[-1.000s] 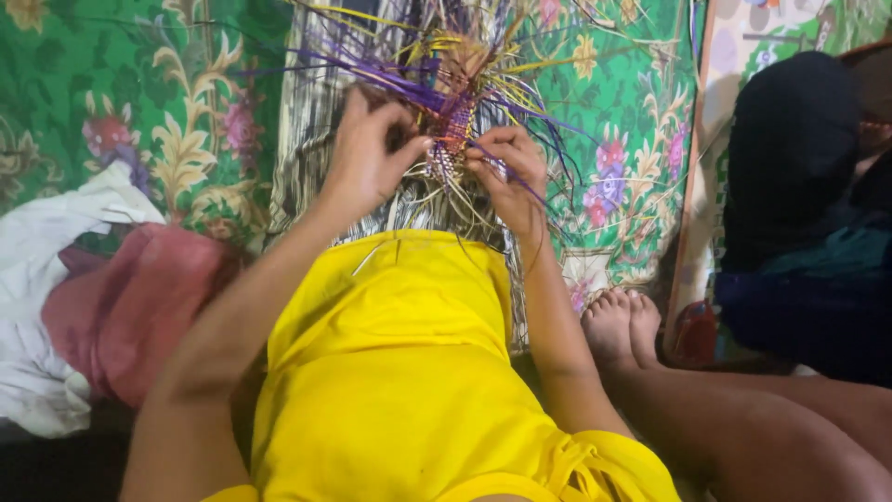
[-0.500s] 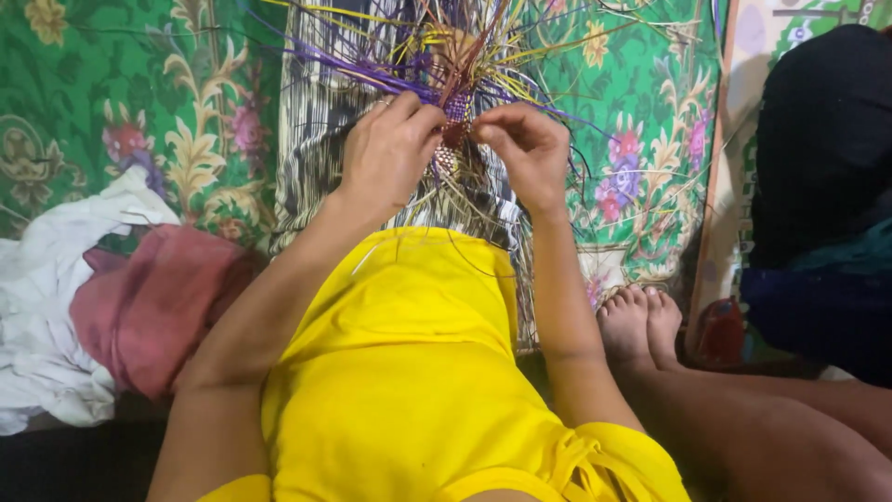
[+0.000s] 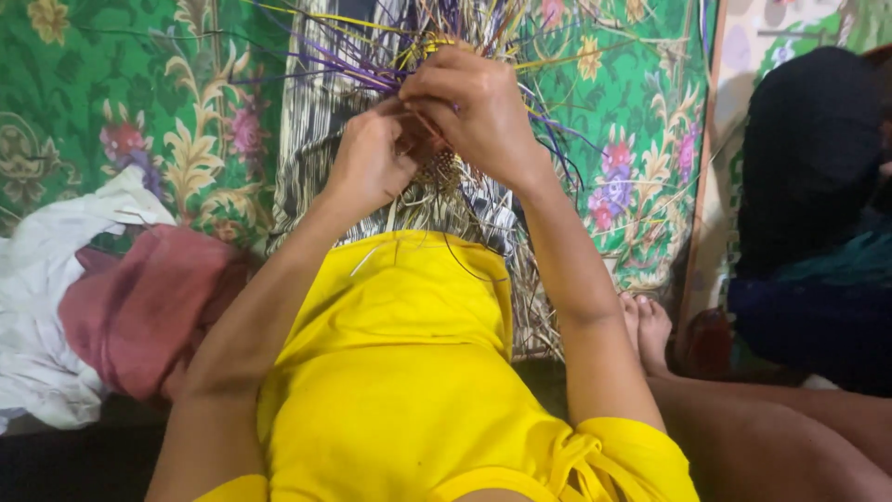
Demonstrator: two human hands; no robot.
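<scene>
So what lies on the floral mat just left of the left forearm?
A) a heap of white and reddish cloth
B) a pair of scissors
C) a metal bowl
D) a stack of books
A: a heap of white and reddish cloth lies beside the left forearm on the green floral mat.

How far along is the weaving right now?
Done: a small woven patch shows below the hands. In hand: the left hand and right hand pinch strands at its top. Left: many loose purple and yellow strands fan out unwoven.

A green floral cloth (image 3: 111,112) covers the floor under dim light.
</scene>
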